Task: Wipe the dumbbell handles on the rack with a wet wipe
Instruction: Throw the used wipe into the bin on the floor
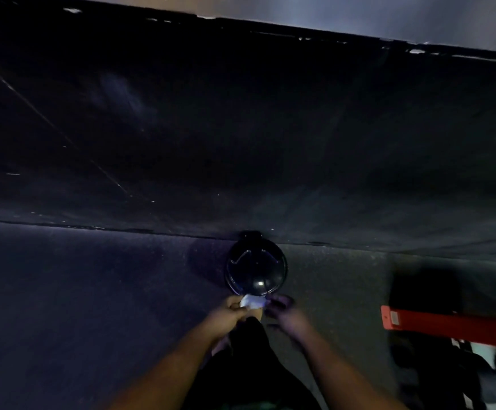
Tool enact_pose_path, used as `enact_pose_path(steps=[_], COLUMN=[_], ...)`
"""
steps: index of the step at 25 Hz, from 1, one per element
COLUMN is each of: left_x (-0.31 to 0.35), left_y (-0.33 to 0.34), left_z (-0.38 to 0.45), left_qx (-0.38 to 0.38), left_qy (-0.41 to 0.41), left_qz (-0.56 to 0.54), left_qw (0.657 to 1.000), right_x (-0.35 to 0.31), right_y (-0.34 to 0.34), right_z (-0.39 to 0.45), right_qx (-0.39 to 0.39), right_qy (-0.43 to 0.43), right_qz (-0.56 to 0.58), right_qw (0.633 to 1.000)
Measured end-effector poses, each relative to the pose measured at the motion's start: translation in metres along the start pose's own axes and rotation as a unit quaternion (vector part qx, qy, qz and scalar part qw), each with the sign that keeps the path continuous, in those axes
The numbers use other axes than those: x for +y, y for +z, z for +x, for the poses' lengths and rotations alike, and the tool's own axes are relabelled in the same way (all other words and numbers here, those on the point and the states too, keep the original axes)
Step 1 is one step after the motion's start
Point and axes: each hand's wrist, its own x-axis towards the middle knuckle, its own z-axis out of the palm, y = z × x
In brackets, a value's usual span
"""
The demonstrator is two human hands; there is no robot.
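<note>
A crumpled white wet wipe (251,301) is pinched in my left hand (230,313), held low over the dark floor. My right hand (283,313) is just to the right of the wipe, fingers loosely curled, its fingertips close to the wipe's right edge; the blur hides whether they touch it. Directly beyond the wipe stands a round black bin (255,267) with a glossy closed lid. At the lower right I see part of a red rack (447,324) with dark dumbbells (453,377) below it; their handles are hard to make out.
A dark wall panel (240,128) rises behind the bin. Dim speckled floor (78,291) spreads to the left and right. My dark trouser leg (249,365) is below my hands. The scene is very dark.
</note>
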Motion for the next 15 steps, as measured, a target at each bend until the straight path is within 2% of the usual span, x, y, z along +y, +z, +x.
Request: enact_pose_path(steps=[9, 13, 15], left_x=[0.013, -0.008, -0.018], left_y=[0.023, 0.02, 0.019], left_z=[0.049, 0.084, 0.092], left_qx=[0.047, 0.055, 0.052], left_qy=[0.003, 0.039, 0.032], left_qz=[-0.055, -0.044, -0.038], left_qw=[0.997, 0.997, 0.997], right_x=[-0.001, 0.004, 0.009], right_y=[0.002, 0.005, 0.006], right_z=[0.055, 0.073, 0.08], right_qx=[0.004, 0.0, -0.004], right_qy=[0.008, 0.026, 0.034], right_qz=[0.026, 0.034, 0.025], right_qw=[1.0, 0.999, 0.999])
